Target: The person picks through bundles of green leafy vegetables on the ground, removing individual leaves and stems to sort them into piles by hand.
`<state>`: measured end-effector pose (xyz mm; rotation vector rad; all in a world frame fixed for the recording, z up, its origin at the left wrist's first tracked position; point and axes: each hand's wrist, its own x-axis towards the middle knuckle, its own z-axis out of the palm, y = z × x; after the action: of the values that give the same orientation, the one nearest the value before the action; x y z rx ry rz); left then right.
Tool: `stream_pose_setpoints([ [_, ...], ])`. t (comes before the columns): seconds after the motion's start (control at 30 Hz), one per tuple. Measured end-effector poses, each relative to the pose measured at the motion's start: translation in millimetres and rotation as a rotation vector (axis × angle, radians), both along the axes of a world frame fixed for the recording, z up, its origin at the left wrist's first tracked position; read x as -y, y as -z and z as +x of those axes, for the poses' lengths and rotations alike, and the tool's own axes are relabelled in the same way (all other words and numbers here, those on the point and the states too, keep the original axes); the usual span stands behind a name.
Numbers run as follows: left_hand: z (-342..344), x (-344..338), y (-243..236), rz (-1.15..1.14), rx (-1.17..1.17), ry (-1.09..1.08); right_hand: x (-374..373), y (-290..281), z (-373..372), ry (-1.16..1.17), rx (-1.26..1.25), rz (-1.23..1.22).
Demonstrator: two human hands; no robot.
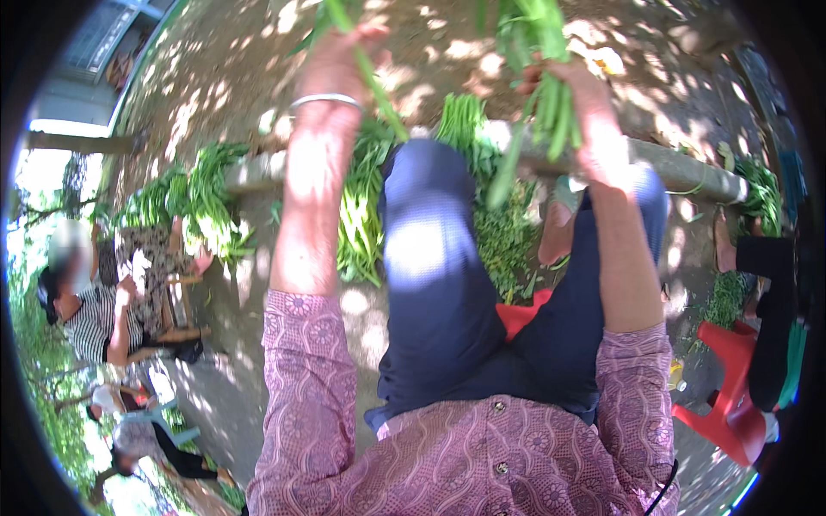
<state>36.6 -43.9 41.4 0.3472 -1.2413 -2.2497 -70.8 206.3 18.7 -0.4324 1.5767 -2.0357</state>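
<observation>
clock read from the sitter's lap, 12 straight ahead. left hand point(331, 69), about 11: fingers curled, it seems, on a long green stalk point(379, 92); blur hides the exact pinch. right hand point(589, 96), near 1: gripping a leafy green bunch point(552, 116) round its stems, leaves away from the body, ends toward it. one stray stem point(506, 178) hangs lower than the rest. my view: draw it level so the ends sit even; lay the stalk the same way round. firm but light, as such stems look easy to bruise. stay clear of the bundled greens point(361, 228) at 11 and loose leaves point(508, 245) at 12.
</observation>
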Motion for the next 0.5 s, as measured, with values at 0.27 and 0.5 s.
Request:
stream_pose_setpoints([
  [0.27, -91, -119, 29, 0.344, -0.09, 0.153, -2, 4, 9, 0.095, -0.369, 0.253],
  [0.5, -72, -107, 78, 0.38, -0.25, 0.232, 11, 30, 26, 0.154, -0.622, 0.491],
])
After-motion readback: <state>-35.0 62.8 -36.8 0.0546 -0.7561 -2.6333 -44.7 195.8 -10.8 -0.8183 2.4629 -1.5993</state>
